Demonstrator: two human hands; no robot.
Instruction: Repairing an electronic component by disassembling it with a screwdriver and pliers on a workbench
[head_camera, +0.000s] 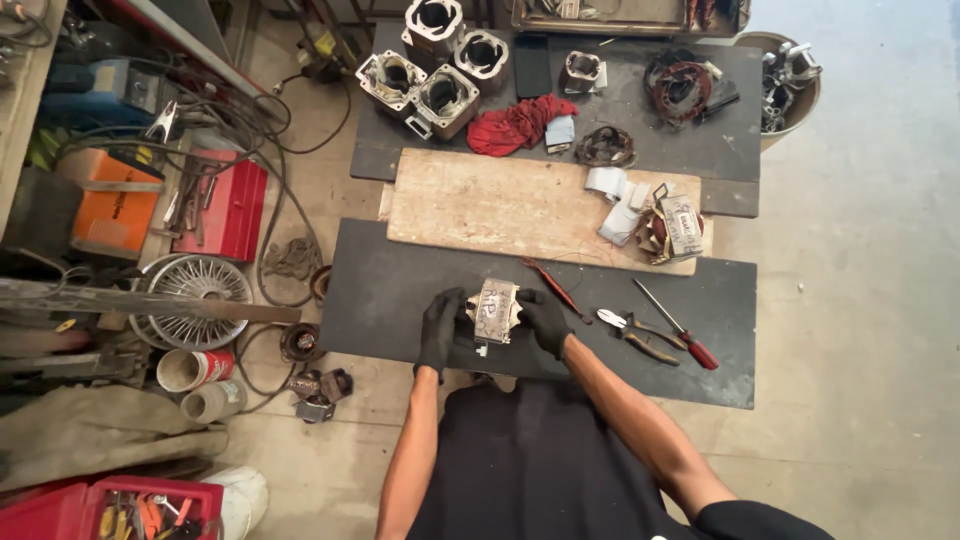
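Note:
Both my hands wear black gloves and hold a small pale metal motor stator over the near dark mat. My left hand grips its left side, my right hand its right side. Just right of my right hand lie a thin red-handled tool, a pair of pliers and a red-handled screwdriver.
A wooden board carries a second wound stator and white paper strips. Behind it are several engine cylinders, a red rag and coils. Red toolboxes, a spoked wheel, cables and cans crowd the left floor.

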